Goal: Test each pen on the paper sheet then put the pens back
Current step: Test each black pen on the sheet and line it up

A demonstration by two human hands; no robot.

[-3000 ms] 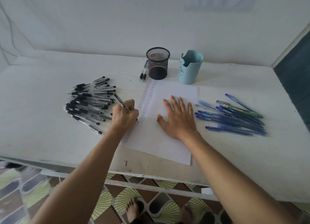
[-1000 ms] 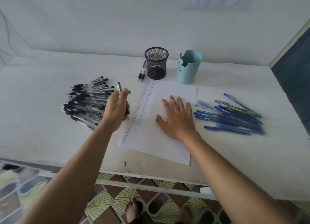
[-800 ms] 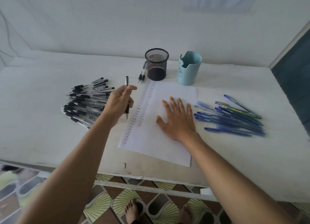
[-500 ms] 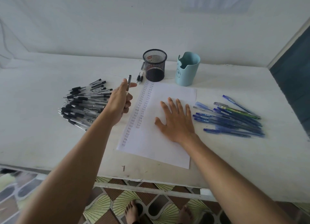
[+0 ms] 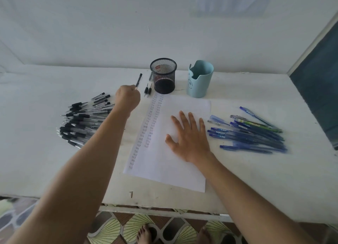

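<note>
The white table [image 5: 36,161] runs wall to wall on the far side, where both cups stand just short of the wall. Its near edge, chipped in places, passes under both forearms. Bare tabletop lies open at the near left, and at the near right past the sheet's corner.

The left hand [image 5: 128,99], seen from the back, has its fingers curled round the lower end of one black pen [image 5: 138,80]. The pen's free end sticks out toward the far side, just left of the black mesh cup [image 5: 163,75]. Two more black pens [image 5: 147,91] lie on the table between that hand and the cup. The heap of black pens [image 5: 84,119] fans out to the left, partly under the forearm.

The right hand [image 5: 190,139] lies spread, palm down, pressing the paper sheet [image 5: 184,104] in the middle. The blue pens [image 5: 252,134] are heaped just to its right, off the paper.

Down the sheet's left side run two columns of the small handwritten word "test". The light blue cup [image 5: 200,79] bears a little drawn face. A red label shows inside the mesh cup, and white print on the blue pens — neither can be read.
</note>
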